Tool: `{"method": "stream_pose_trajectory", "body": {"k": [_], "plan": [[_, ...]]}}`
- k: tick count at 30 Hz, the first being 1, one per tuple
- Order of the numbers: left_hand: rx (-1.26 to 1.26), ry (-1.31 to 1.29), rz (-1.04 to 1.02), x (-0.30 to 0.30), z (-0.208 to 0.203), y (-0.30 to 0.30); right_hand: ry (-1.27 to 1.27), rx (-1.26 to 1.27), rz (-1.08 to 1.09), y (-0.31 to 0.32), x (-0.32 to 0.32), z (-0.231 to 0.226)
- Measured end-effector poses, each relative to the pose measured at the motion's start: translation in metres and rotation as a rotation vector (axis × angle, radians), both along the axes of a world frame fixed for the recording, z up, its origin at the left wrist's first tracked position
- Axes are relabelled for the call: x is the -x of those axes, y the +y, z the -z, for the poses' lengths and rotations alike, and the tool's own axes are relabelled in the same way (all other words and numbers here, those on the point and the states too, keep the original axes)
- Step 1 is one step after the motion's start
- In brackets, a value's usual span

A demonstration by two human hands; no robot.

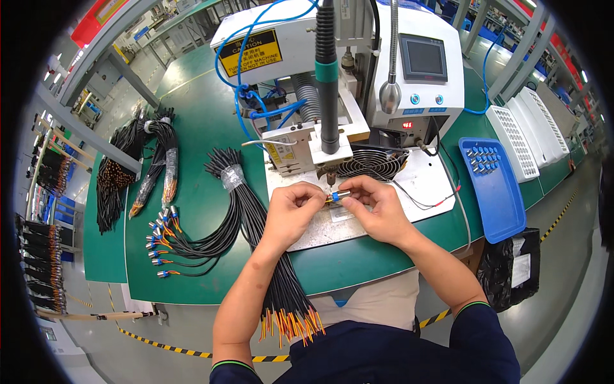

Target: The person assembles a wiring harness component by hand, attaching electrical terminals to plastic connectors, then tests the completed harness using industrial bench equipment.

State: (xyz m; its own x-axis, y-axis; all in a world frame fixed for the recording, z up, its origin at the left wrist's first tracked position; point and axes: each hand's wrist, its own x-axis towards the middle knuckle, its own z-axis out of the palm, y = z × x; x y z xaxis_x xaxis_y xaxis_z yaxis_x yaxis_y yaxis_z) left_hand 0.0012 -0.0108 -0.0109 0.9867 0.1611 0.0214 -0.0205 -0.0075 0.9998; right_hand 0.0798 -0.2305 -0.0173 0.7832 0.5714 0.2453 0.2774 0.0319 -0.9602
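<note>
My left hand [291, 205] and my right hand [377, 208] meet over a white work plate [422, 182] in front of a white bench machine [409, 70]. Between the fingertips of both hands is a small silver connector with a blue ring [339, 196], joined to orange wire ends. It sits just below the machine's nozzle [331, 174]. A thick bundle of black cables [252, 211] runs under my left forearm, its orange-tipped ends [291, 323] hanging off the table's front edge.
Finished cables with silver and blue connectors [163, 240] fan out on the green mat at left, more black bundles [137, 163] beyond. A blue tray with several connectors [495, 192] and white perforated trays [515, 137] stand at right. A small fan [374, 163] sits behind my hands.
</note>
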Motion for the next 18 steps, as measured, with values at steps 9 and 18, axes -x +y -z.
{"method": "stream_pose_trajectory", "body": {"k": [9,18], "plan": [[-0.072,0.044,0.077,0.020,-0.024,0.005,-0.084,-0.024,-0.007,-0.010,0.015,-0.009],[0.032,0.312,0.417,0.070,-0.063,0.028,-0.066,-0.015,-0.099,-0.020,0.057,-0.025]]}}
